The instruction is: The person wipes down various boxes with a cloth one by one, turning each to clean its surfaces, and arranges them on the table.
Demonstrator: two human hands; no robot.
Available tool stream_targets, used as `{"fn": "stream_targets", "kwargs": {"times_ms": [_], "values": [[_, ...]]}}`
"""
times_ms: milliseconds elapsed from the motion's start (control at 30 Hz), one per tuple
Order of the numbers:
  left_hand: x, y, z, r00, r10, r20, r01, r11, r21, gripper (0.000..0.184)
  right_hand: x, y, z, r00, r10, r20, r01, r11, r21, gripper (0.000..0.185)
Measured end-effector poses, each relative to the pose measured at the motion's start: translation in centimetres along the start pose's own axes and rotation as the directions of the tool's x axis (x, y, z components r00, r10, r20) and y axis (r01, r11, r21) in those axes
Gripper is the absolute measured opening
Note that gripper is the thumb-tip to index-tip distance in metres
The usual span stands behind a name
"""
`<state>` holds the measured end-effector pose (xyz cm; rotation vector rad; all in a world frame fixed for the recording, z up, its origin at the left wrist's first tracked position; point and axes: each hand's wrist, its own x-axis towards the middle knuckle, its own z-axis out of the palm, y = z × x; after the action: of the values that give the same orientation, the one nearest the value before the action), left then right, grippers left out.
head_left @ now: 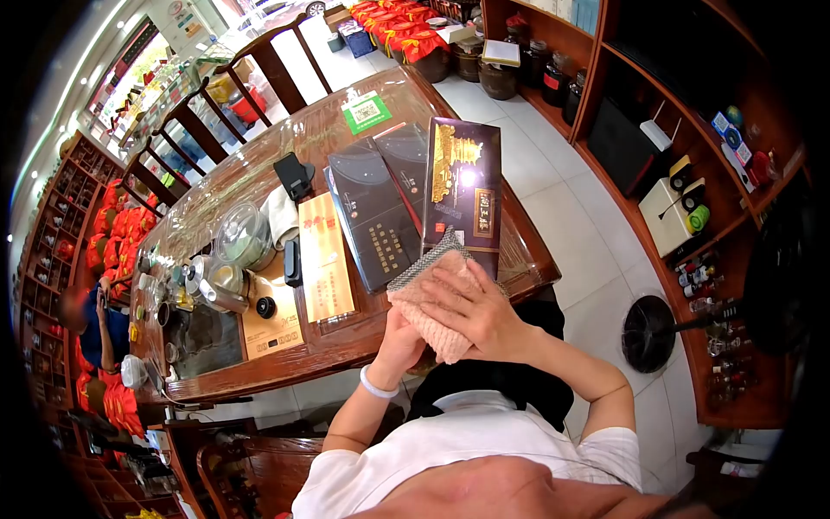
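Observation:
A pink cloth (pixel 441 331) with a grey edge is folded between my two hands, close to the table's front right edge. My left hand (pixel 402 342) holds it from below and the left, its fingers mostly hidden behind the cloth. Across its top lies my right hand (pixel 471 307), fingers extended and pressed on the cloth. Just beyond them is a dark purple box (pixel 462 186) with a gold building picture. Flat dark packages (pixel 367 208) lie to its left, and a gold-orange packet (pixel 324 259) is further left.
On the wooden table (pixel 346 346) stand a glass bowl (pixel 242 233), a metal kettle (pixel 216 281), a black phone stand (pixel 294 176) and a green code card (pixel 367 112). Chairs line the far side. A person (pixel 104 324) is at the far left. Shelves and a black fan (pixel 648 333) are right.

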<state>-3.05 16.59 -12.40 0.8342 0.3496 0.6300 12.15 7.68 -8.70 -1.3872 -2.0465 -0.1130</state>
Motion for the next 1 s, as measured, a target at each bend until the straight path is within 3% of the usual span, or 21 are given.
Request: {"fn": "stream_targets", "kwargs": {"times_ms": [100, 167, 233, 300, 333, 367, 433, 467, 500, 567, 700, 767, 833, 900, 1000], "values": [[-0.1, 0.5, 0.3, 0.994, -0.038, 0.103, 0.031, 0.997, 0.069, 0.063, 1.6, 2.1, 0.0, 0.99, -0.009, -0.137, 0.001, 0.998, -0.058, 0.054], [0.0, 1.0, 1.0, 0.984, -0.076, 0.163, 0.061, 0.994, 0.091, 0.075, 3.0, 5.2, -1.3, 0.963, 0.022, -0.268, -0.105, 0.949, -0.298, 0.048], [-0.4, 1.1, 1.2, 0.982, -0.088, 0.166, 0.073, 0.993, 0.094, 0.075, 4.0, 8.6, -3.1, 0.915, 0.169, -0.367, -0.27, 0.931, -0.245, 0.048], [-0.7, 1.2, 1.1, 0.976, -0.114, 0.184, 0.104, 0.992, 0.066, 0.075, 4.4, 12.7, -3.6, 0.757, 0.324, -0.567, -0.38, 0.925, 0.021, 0.043], [-0.8, 1.2, 1.1, 0.969, -0.141, 0.201, 0.137, 0.99, 0.037, 0.074, 4.6, 14.2, -3.6, 0.664, 0.433, -0.61, -0.287, 0.9, 0.327, 0.038], [-1.0, 1.1, 1.0, 0.969, -0.139, 0.202, 0.134, 0.99, 0.039, 0.074, 4.8, 14.7, -3.1, 0.56, 0.648, -0.516, -0.169, 0.699, 0.695, 0.036], [-1.0, 0.7, 1.1, 0.968, -0.159, 0.193, 0.177, 0.981, -0.081, 0.074, 3.0, 15.0, -3.6, 0.297, 0.943, -0.152, -0.417, 0.271, 0.868, 0.034], [-0.9, 0.6, 1.2, 0.97, -0.152, 0.192, 0.171, 0.982, -0.083, 0.074, 2.6, 14.9, -3.1, 0.232, 0.965, -0.126, -0.396, 0.212, 0.894, 0.034], [-0.7, 0.4, 1.4, 0.967, -0.168, 0.189, 0.193, 0.974, -0.122, 0.073, 2.3, 14.3, -2.3, 0.239, 0.963, -0.125, -0.397, 0.215, 0.892, 0.034], [-0.5, -0.1, 1.6, 0.962, -0.203, 0.184, 0.239, 0.95, -0.202, 0.072, 1.6, 12.8, 0.0, 0.321, 0.862, -0.392, -0.218, 0.47, 0.855, 0.035], [0.9, -0.3, 2.8, 0.98, -0.122, 0.156, 0.154, 0.965, -0.212, 0.067, 0.6, 10.3, 1.7, 0.404, 0.85, -0.337, -0.367, 0.488, 0.792, 0.034], [1.4, -0.6, 3.3, 0.986, -0.092, 0.137, 0.119, 0.97, -0.21, 0.063, 0.7, 9.1, 1.2, 0.495, 0.835, -0.24, -0.45, 0.482, 0.752, 0.035], [1.8, -0.6, 3.6, 0.991, -0.061, 0.123, 0.085, 0.975, -0.208, 0.059, 0.6, 8.8, 1.2, 0.504, 0.841, -0.196, -0.453, 0.451, 0.769, 0.036], [2.1, -0.4, 3.8, 0.991, -0.046, 0.122, 0.072, 0.972, -0.222, 0.056, 0.5, 8.5, 1.4, 0.532, 0.784, -0.32, -0.382, 0.56, 0.735, 0.042], [2.2, -0.5, 4.4, 0.997, -0.021, 0.071, 0.037, 0.969, -0.243, 0.053, 0.2, 7.8, 0.8, 0.555, 0.792, -0.253, -0.417, 0.528, 0.739, 0.037]]}}
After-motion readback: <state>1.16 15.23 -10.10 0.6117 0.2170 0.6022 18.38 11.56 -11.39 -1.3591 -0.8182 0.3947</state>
